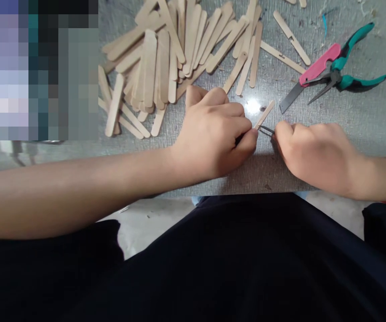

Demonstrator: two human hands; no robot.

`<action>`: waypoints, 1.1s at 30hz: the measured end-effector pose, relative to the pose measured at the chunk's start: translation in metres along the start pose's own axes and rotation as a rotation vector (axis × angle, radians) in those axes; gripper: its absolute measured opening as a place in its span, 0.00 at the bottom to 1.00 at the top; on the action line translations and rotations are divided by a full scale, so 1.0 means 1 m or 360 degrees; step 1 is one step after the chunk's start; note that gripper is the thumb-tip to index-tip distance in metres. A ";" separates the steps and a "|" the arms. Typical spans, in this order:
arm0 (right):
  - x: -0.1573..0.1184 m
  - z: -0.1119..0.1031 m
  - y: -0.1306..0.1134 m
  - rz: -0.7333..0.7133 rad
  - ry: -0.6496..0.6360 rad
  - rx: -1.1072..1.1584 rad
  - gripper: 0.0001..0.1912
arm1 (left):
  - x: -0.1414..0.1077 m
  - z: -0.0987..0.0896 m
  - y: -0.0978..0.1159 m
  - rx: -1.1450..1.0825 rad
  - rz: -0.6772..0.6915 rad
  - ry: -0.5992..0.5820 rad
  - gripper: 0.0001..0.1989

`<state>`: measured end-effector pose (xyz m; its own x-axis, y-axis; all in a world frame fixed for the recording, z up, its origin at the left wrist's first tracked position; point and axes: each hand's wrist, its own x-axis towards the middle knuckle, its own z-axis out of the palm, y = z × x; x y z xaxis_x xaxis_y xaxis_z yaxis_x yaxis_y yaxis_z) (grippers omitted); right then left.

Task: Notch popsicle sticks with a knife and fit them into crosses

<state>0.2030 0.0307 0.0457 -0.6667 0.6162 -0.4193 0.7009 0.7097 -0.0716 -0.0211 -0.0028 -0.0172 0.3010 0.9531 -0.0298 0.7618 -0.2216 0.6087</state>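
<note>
My left hand (pixel 215 132) is closed around a wooden craft stick (pixel 266 112), whose rounded end slants up and out past the thumb. My right hand (pixel 319 150), closed too, grips a thin dark rod-like tool (pixel 267 130). Its visible length spans the gap between my hands and meets the stick beside the left thumb. The tool's handle and exact kind are hidden inside the right fist. Most of the stick is covered by my left fingers.
Many craft sticks (pixel 151 67) lie heaped beyond my left hand. Notched sticks (pixel 292 38) rest farther right. A pink-handled cutter (pixel 319 67) and teal-handled pliers (pixel 347 80) overlap on the grey table (pixel 377 120). The near table edge runs below my hands. The upper-left corner is pixelated.
</note>
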 end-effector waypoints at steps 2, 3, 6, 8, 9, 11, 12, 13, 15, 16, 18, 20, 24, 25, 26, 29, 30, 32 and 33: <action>0.001 -0.001 0.000 -0.0029 0.0017 -0.0027 0.11 | -0.001 0.001 -0.001 -0.0036 0.0008 0.0039 0.23; 0.001 -0.001 0.000 -0.0046 0.0021 -0.0035 0.12 | -0.001 0.002 -0.002 -0.0059 0.0010 0.0057 0.23; 0.002 -0.002 0.001 -0.0068 0.0011 -0.0062 0.12 | -0.002 0.003 -0.004 -0.0059 0.0027 0.0058 0.22; 0.003 -0.004 0.001 -0.0066 -0.0020 -0.0075 0.13 | -0.002 0.003 -0.005 -0.0036 0.0060 0.0044 0.21; 0.003 -0.005 0.001 -0.0063 -0.0047 -0.0075 0.13 | -0.002 0.003 -0.006 -0.0035 0.0068 0.0036 0.21; 0.004 -0.006 0.000 -0.0052 -0.0103 -0.0065 0.14 | -0.001 0.002 -0.006 -0.0044 0.0062 0.0012 0.21; 0.004 -0.007 0.000 -0.0045 -0.0122 -0.0062 0.14 | -0.001 0.001 -0.006 -0.0043 0.0050 -0.0004 0.21; 0.005 -0.008 0.000 -0.0037 -0.0131 -0.0064 0.14 | 0.000 0.001 -0.005 -0.0036 0.0041 -0.0025 0.20; 0.005 -0.008 0.000 -0.0028 -0.0135 -0.0083 0.14 | 0.000 0.000 -0.005 -0.0014 0.0038 -0.0059 0.20; 0.004 -0.009 0.000 -0.0029 -0.0144 -0.0100 0.15 | 0.001 0.000 -0.005 -0.0006 0.0039 -0.0070 0.20; 0.004 -0.009 0.000 -0.0034 -0.0178 -0.0144 0.16 | 0.001 0.000 -0.004 0.0008 0.0035 -0.0074 0.20; 0.005 -0.010 0.000 -0.0045 -0.0218 -0.0193 0.18 | 0.001 0.000 -0.003 0.0011 0.0023 -0.0066 0.20; 0.006 -0.010 0.000 -0.0055 -0.0229 -0.0238 0.18 | 0.001 0.000 -0.001 -0.0002 -0.0006 -0.0065 0.20; 0.006 -0.010 0.000 -0.0052 -0.0222 -0.0237 0.18 | 0.001 0.000 -0.001 -0.0005 -0.0007 -0.0070 0.20; 0.006 -0.009 0.000 -0.0048 -0.0208 -0.0239 0.18 | 0.001 0.000 -0.001 -0.0008 -0.0006 -0.0075 0.20; 0.006 -0.009 0.000 -0.0056 -0.0194 -0.0245 0.18 | 0.002 0.000 -0.002 -0.0040 0.0002 -0.0064 0.20; 0.006 -0.009 0.000 -0.0061 -0.0190 -0.0244 0.17 | 0.002 0.001 -0.003 -0.0051 0.0003 -0.0054 0.20; 0.006 -0.010 0.000 -0.0062 -0.0190 -0.0225 0.17 | 0.003 0.001 -0.004 -0.0070 0.0007 -0.0044 0.21; 0.006 -0.010 0.000 -0.0053 -0.0191 -0.0210 0.17 | 0.003 0.001 -0.005 -0.0076 0.0013 -0.0042 0.21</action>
<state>0.1969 0.0375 0.0524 -0.6482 0.5521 -0.5244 0.6344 0.7725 0.0291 -0.0232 0.0004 -0.0211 0.3222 0.9456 -0.0452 0.7312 -0.2183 0.6463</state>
